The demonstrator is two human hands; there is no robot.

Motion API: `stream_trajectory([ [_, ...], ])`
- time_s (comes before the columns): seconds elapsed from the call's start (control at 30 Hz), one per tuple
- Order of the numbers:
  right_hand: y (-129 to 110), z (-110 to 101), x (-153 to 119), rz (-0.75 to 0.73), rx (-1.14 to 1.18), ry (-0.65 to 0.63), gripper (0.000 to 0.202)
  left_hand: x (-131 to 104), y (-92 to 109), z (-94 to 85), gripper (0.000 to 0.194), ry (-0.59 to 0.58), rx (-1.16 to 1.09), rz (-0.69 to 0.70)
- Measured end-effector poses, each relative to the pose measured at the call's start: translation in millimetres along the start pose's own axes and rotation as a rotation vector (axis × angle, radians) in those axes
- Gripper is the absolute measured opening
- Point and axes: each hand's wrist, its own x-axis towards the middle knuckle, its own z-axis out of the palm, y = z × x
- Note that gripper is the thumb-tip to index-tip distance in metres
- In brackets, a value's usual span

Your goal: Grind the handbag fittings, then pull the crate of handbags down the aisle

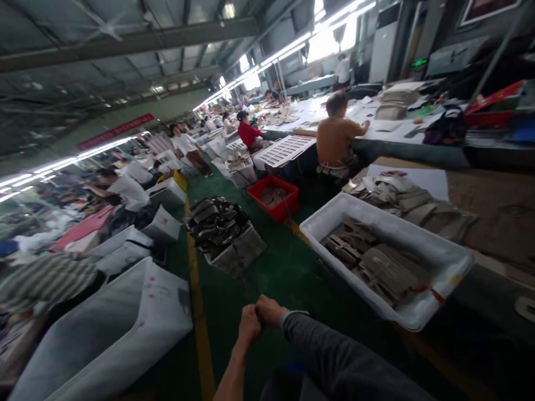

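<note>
My left hand [249, 324] and my right hand [270, 311] meet low in the middle of the view, over the green floor [288, 273]. Both are closed into fists and press against each other, knuckle to knuckle. My right arm wears a grey sleeve; my left forearm is bare. I see nothing held in either fist. The nearest things are a white bin [443, 262] of brown flat pieces to the right and a large white bin [125, 328] to the left.
A yellow floor line [199, 323] runs past my hands. Ahead stand a grey crate heaped with dark pieces [221, 228] and a red crate [273, 196]. A person in a brown shirt [336, 139] sits at a long table [401, 139]; other workers line the left.
</note>
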Motion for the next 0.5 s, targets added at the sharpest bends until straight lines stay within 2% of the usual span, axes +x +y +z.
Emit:
stream_trajectory([
  [0.07,-19,28,-46,-0.011,-0.044,-0.006,0.024,-53,4,27.7,0.027,0.037,-0.042,0.007],
  [0.13,-43,53,-87,-0.02,-0.085,-0.013,0.024,-105,8,47.4,0.025,0.075,-0.083,0.006],
  [0.3,-112,97,-167,-0.064,-0.168,-0.071,0.026,-228,18,65.5,0.032,0.154,-0.172,-0.01],
  [0.4,-138,119,-224,-0.074,-0.185,-0.092,0.028,-294,39,76.1,0.036,0.148,-0.195,-0.021],
  [0.5,-149,135,-289,-0.067,-0.178,-0.077,0.03,-350,74,90.3,0.034,0.104,-0.211,-0.037],
])
